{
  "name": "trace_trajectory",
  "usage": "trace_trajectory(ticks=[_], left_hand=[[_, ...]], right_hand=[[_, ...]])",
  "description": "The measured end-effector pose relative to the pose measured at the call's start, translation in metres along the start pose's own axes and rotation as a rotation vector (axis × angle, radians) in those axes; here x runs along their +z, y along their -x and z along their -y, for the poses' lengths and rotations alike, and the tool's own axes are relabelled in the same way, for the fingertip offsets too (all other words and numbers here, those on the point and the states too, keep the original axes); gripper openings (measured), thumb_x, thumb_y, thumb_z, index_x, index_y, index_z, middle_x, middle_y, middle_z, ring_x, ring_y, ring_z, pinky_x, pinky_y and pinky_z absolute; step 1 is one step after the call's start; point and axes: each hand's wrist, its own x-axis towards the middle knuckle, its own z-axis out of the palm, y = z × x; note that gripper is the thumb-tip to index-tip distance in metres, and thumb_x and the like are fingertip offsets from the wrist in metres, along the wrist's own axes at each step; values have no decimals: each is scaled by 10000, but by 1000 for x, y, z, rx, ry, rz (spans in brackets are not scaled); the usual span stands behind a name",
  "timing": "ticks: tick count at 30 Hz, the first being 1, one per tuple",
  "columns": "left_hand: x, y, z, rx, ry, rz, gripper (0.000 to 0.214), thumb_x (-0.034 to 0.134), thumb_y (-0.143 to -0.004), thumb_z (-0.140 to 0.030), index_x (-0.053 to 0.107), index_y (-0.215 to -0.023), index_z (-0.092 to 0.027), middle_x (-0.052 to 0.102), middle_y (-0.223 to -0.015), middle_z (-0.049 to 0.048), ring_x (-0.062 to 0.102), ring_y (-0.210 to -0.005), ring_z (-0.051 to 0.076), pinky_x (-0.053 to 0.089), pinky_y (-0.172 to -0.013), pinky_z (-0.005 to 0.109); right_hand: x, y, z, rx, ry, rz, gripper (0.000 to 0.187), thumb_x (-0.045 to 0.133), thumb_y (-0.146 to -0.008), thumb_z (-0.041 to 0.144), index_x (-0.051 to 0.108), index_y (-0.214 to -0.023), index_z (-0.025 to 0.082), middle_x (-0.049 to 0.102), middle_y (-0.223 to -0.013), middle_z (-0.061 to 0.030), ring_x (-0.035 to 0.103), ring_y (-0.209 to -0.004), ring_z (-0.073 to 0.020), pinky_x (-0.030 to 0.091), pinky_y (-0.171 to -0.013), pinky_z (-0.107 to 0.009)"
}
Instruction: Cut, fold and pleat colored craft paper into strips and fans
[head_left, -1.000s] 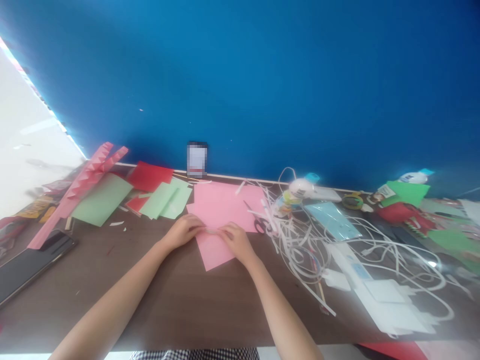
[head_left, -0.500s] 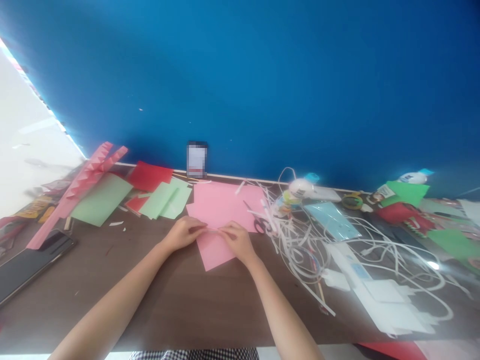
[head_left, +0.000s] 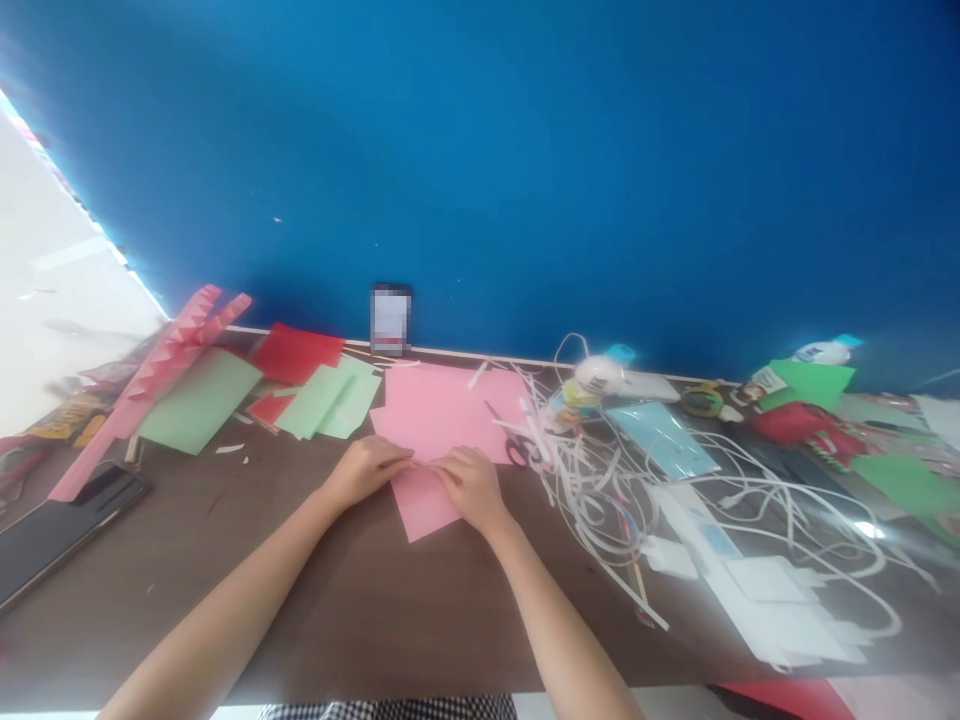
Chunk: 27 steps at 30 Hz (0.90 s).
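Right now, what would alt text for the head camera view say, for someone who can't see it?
A person's left hand and right hand nearly meet over pink paper on a brown table, anything pinched there too blurred to tell. Scissors and tangled white cables lie to the right; green paper, red paper and a phone to the left.

The bare left forearm (head_left: pixel 251 590) and the bare right forearm (head_left: pixel 555 605) are stretched forward, slanting toward each other. The bare left hand (head_left: pixel 365 470) and the bare right hand (head_left: pixel 474 487) almost meet, fingers bent, each grip pinching with thumb and fingertips.
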Motion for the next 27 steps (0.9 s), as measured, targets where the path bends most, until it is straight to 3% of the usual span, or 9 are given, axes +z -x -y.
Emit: trace_trajectory(ticks=[4,11,17,22,27], left_hand=[[-5,1,7,-39,56,94,245,479,-838,-348,677,-909,-222,702,-833,35,632,-731,160,470,-681,273],[-8,0,10,-235,194,123,262,530,-789,-384,707,-834,-196,710,-763,11,615,-601,145,462,-548,220],[-10,-2,9,-316,275,116,251,547,-776,-379,705,-815,-187,710,-821,22,641,-697,172,488,-626,239],[-9,-1,11,-307,264,145,260,553,-770,-355,675,-928,-188,703,-879,38,647,-738,175,506,-659,253],[-4,1,17,-188,75,-10,233,479,-829,-326,656,-939,-222,690,-928,26,622,-897,193,494,-773,313]], right_hand=[[-4,0,-7,56,-130,32,168,529,-825,287,674,-770,223,638,-701,-14,554,-684,-142,396,-667,-274],[-12,-1,-12,181,-290,90,143,547,-794,221,681,-744,220,646,-697,-9,576,-689,-142,438,-645,-262],[-19,-1,-20,300,-342,57,123,568,-755,214,679,-706,193,653,-717,-20,587,-684,-146,445,-653,-265],[-22,3,-28,349,-373,82,160,566,-757,289,689,-794,195,675,-802,-39,605,-716,-160,466,-643,-275],[-26,6,-34,349,-314,-3,183,554,-773,307,690,-850,211,688,-828,-47,624,-754,-184,486,-696,-319]])
